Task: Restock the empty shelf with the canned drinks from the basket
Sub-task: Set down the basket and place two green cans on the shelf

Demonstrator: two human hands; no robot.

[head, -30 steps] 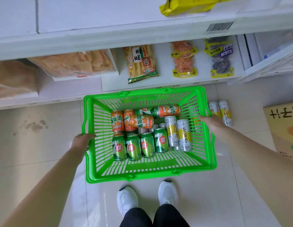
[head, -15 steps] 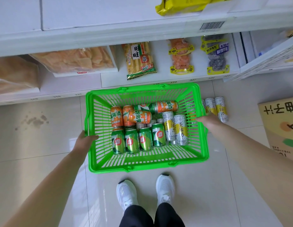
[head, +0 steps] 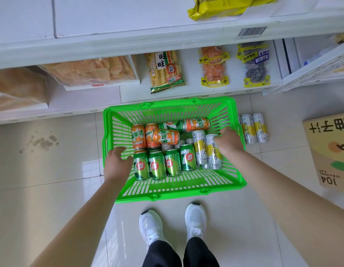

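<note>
On the floor [head: 51, 170] below the shelf [head: 109, 49], we are reaching into the green basket [head: 167, 197]: left hand [head: 117, 164] hovering, fingers released, above green cans [head: 157, 166]; right hand [head: 230, 144] grasping a silver can [head: 214, 157].

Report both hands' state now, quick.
Left hand: open, holding nothing, over the green basket.
Right hand: gripping the top of a silver-yellow can.

A green basket [head: 177, 191] full of cans sits on the floor [head: 51, 189] near the shelf [head: 86, 101]. The left hand [head: 117, 162] hovers at its left rim, while the right hand [head: 228, 144] covers a white-and-yellow can [head: 214, 157].
</note>
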